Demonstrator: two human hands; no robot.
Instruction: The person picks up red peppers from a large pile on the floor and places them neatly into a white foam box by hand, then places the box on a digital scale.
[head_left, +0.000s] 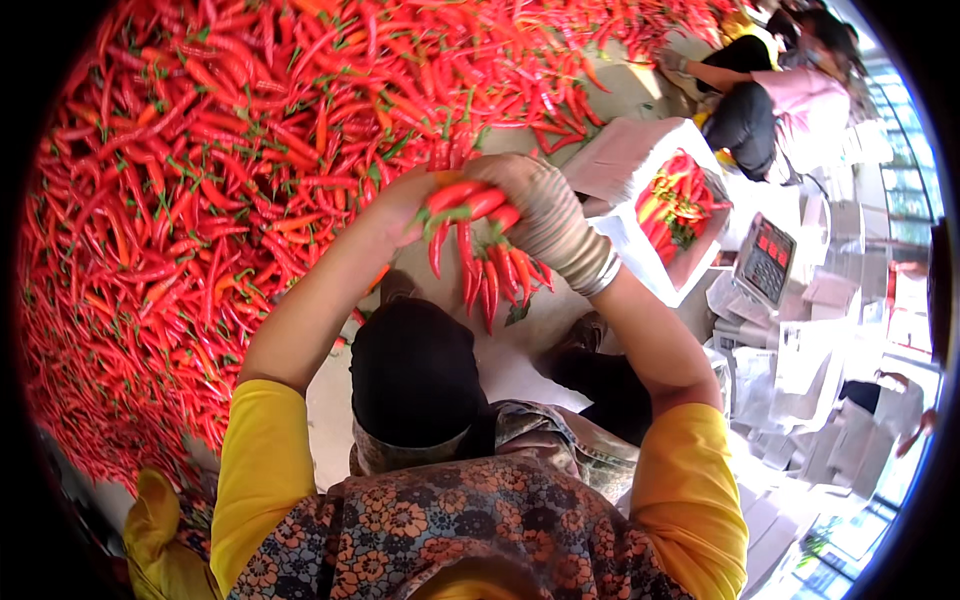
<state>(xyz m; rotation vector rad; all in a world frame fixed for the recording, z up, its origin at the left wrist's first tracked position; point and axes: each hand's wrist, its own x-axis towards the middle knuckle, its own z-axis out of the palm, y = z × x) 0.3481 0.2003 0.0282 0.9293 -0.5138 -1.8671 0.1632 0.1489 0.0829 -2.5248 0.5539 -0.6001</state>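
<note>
My left hand (411, 206) and my right hand (536, 210) meet in front of me at the edge of a large heap of red chili peppers (225, 165). Between them is a small bunch of red chili peppers (472, 201) with green stems, gripped from both sides. A striped knit glove covers my right hand, which looks blurred. Part of my left hand's fingers is hidden behind the bunch. Just below are more red chili peppers (499, 277), tips towards me; I cannot tell whether they hang from the hands or lie on the floor.
Right of my hands stands an open white box (637, 259) partly filled with red chili peppers. Beyond it is a digital scale (765, 259) with a lit red display, beside stacked cartons (810, 375). A co-worker (802, 112) in pink sits by the heap; another person (892, 405) is far right.
</note>
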